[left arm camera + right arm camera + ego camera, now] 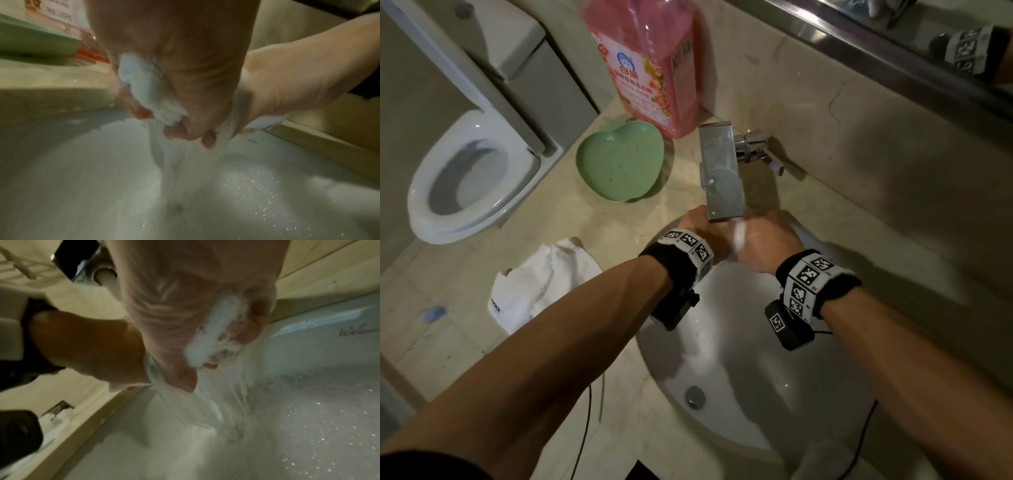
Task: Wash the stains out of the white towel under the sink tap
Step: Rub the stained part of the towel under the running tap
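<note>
I grip the bunched white towel (152,100) in both my left hand (700,228) and right hand (765,245) under the running tap (720,171), mid-rinse I judge, though whether stains remain I cannot tell.

We see the tap spout (720,171) overhanging the sink (739,394) at its far edge, low over our 2 hands. A green dish (619,164) and pink bottle (650,61) crowd the counter's (619,394) far-left corner; the basin's near half lies open.
</note>
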{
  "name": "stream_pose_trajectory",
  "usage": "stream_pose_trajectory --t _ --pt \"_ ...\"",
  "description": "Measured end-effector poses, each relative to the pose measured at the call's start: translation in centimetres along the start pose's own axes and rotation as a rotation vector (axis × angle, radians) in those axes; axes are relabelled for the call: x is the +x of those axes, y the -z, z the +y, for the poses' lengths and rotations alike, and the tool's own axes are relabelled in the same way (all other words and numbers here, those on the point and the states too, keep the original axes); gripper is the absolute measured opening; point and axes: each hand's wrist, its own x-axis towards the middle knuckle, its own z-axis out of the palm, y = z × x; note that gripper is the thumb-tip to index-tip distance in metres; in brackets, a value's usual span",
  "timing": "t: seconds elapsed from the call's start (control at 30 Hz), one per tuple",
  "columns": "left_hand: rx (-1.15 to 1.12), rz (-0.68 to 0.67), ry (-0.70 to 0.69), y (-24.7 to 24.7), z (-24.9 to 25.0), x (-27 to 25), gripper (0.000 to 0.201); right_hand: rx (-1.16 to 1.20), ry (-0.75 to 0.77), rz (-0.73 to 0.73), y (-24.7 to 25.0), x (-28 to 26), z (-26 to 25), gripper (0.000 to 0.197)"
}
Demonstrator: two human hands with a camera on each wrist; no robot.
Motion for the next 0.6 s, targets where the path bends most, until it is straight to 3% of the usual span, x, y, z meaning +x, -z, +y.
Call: stream_pose_trajectory --t 0.1,0.17,0.4,0.53,0.6 --pt "0.144 0.030 -0.168 -0.5 0.5 -0.4 0.056 -0.102 0.063 0.031 -0.4 -0.2 0.1 0.015" --pt "0.195 0.045 -0.269 -0.4 0.6 -0.6 0.057 -0.112 0.073 0.016 -0.4 -0.4 0.1 0.023" --pt "0.051 -0.089 -0.241 1.0 -1.3 -0.9 0.043 0.265 -0.021 0.065 1.1 -1.2 0.3 0.032" --pt "-0.267 -0.192 -0.246 1.9 -2.4 -2.5 0.048 0.338 0.120 -0.042 1.9 -1.7 0.1 0.040" --pt "-0.236 -0.161 -0.236 1.8 -2.9 -3.1 0.054 0.349 0.209 -0.016 2.0 -2.0 -0.5 0.041"
